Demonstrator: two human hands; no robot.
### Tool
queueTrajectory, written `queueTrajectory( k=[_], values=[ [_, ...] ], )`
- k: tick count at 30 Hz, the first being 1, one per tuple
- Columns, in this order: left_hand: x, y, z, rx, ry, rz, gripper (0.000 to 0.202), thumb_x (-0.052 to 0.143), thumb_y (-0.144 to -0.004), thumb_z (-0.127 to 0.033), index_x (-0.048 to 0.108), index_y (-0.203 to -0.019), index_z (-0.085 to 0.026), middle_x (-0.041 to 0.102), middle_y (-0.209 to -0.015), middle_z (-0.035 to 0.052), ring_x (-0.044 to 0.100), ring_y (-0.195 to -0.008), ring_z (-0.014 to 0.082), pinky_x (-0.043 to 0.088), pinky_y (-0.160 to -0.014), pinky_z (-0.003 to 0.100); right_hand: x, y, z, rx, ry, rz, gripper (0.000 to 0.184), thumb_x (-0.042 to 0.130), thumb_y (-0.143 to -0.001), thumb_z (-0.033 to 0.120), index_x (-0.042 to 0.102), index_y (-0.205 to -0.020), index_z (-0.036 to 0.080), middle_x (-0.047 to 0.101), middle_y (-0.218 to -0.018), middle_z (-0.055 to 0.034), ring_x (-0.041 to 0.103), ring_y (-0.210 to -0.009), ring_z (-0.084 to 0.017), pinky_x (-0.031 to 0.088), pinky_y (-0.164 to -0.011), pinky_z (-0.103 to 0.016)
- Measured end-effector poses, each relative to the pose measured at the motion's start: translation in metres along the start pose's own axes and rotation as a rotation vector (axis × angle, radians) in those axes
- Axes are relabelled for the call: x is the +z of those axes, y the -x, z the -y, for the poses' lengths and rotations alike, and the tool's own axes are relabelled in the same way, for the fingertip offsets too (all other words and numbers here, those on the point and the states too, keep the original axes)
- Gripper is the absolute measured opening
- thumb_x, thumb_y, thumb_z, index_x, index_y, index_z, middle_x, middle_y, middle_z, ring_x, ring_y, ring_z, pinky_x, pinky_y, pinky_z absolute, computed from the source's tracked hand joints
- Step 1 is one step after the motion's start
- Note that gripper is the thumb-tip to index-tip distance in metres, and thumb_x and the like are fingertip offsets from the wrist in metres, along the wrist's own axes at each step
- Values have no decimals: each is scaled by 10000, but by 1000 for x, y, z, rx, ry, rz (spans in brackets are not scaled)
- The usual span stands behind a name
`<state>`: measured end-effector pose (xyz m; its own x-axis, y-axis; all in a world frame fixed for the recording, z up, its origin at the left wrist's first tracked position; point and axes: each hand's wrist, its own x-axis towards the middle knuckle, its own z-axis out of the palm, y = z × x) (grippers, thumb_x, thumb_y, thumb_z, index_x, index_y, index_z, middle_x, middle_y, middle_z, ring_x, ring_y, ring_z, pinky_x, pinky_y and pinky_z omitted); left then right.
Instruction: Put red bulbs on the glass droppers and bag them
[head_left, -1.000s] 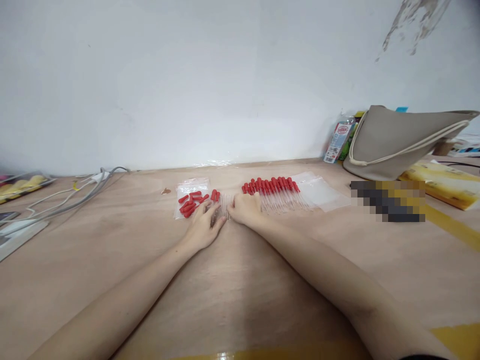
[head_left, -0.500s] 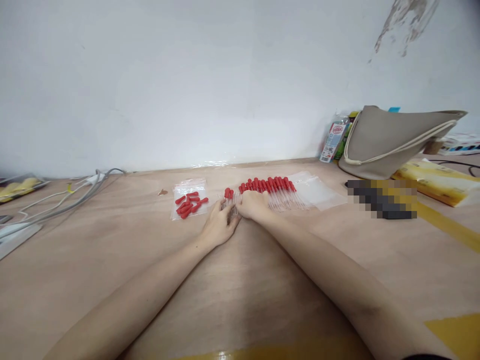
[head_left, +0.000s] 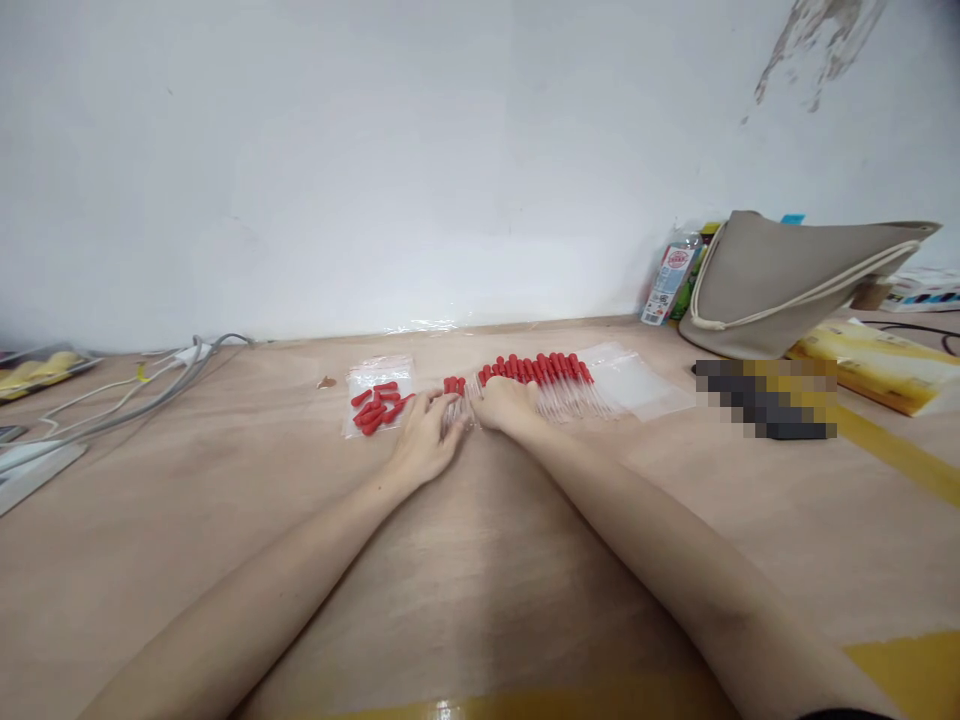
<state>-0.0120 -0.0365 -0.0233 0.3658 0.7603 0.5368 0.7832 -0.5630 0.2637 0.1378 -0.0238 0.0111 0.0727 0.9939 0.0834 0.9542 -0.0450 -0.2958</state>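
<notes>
A small bunch of glass droppers (head_left: 454,398) with red rubber caps lies on the wooden tabletop (head_left: 480,560), far from the camera and near the wall, between the two hands; the left hand (head_left: 424,437) lies flat and open, palm down, its fingertips (head_left: 433,400) touching the near side of the bunch; the right hand (head_left: 507,403) rests palm down just to the right, fingers curled over the glass stems, and whether it grips any of them cannot be told. Right of that hand a long row of the same droppers (head_left: 551,378) lies side by side, red caps toward the wall, its far end overlapping a clear plastic bag (head_left: 634,380); left of the left hand a small clear bag holds loose red caps (head_left: 377,403).

The surface is pale plywood, bare in front of the forearms; strips of yellow tape (head_left: 904,465) cross it on the right and along the near edge. At the far left, grey and white cables (head_left: 150,388) trail across the wood. At the far right a grey bag (head_left: 780,285) with a cream cord stands against the wall, a printed packet (head_left: 671,282) beside it and a yellow pack (head_left: 877,365) past it. Behind everything rises a plain white wall (head_left: 375,170), its paint flaked at the upper right.
</notes>
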Motion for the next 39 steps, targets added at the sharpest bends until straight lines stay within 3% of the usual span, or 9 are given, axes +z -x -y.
queueTrajectory(
  k=[4,7,10,14,18,22,30,34,39],
  values=[
    [-18,-15,31,-15,-284,-8,279,402,-854,-256,610,-1032,-201,564,-1101,115,455,-1070,297,350,-880,468,-8,7,-10,-12,3,-97,349,319,-855,332,584,-921,115,648,-886,-153,580,-848,-248,272,-793,-378],
    [-22,-21,50,4,-430,71,260,409,-840,-225,641,-951,-183,565,-1134,133,451,-1075,319,344,-845,483,-4,16,-23,-91,26,-305,301,313,-865,281,540,-941,99,641,-823,-137,561,-803,-243,250,-763,-367],
    [-18,-21,57,3,-460,120,239,418,-835,-213,651,-880,-185,588,-1098,114,475,-1038,302,361,-812,445,10,28,-41,-271,31,-502,249,338,-879,276,543,-871,134,641,-759,-90,540,-749,-212,234,-737,-347],
    [-13,-23,58,-9,-373,48,173,460,-811,-203,629,-840,-184,628,-950,88,503,-959,276,380,-790,408,24,50,-69,-493,-22,-630,194,412,-873,258,574,-858,153,648,-730,-51,535,-736,-178,230,-736,-327],
    [-14,-24,52,-42,-103,-185,146,477,-811,-228,582,-895,-170,623,-872,70,522,-874,223,418,-765,346,19,66,-88,-562,-49,-634,240,441,-864,222,573,-1040,126,654,-749,-54,535,-715,-169,251,-682,-308],
    [-17,-11,25,-92,250,-332,304,475,-827,-267,497,-1113,-168,604,-918,57,552,-762,158,447,-686,286,12,71,-92,-556,-112,-567,215,406,-877,202,604,-948,155,647,-807,-63,542,-746,-175,286,-684,-310],
    [-4,31,-26,-166,844,80,150,539,-791,-231,549,-915,-147,633,-857,58,601,-810,148,467,-759,284,15,71,-90,-583,-392,-404,182,372,-875,221,520,-965,167,619,-856,-74,575,-790,-175,440,-702,-301],
    [-1,30,-29,-226,977,140,191,662,-696,-231,508,-769,-144,595,-777,22,601,-723,118,470,-684,235,16,70,-89,-673,-390,-414,217,365,-889,220,518,-1035,175,624,-967,-78,575,-896,-175,442,-780,-314],
    [-1,29,-27,-241,948,155,232,638,-736,-270,429,-735,-169,486,-634,-50,499,-539,56,380,-515,169,13,72,-87,-702,-356,-375,187,400,-892,245,568,-950,185,644,-878,-53,580,-799,-157,426,-722,-294]
  ],
)
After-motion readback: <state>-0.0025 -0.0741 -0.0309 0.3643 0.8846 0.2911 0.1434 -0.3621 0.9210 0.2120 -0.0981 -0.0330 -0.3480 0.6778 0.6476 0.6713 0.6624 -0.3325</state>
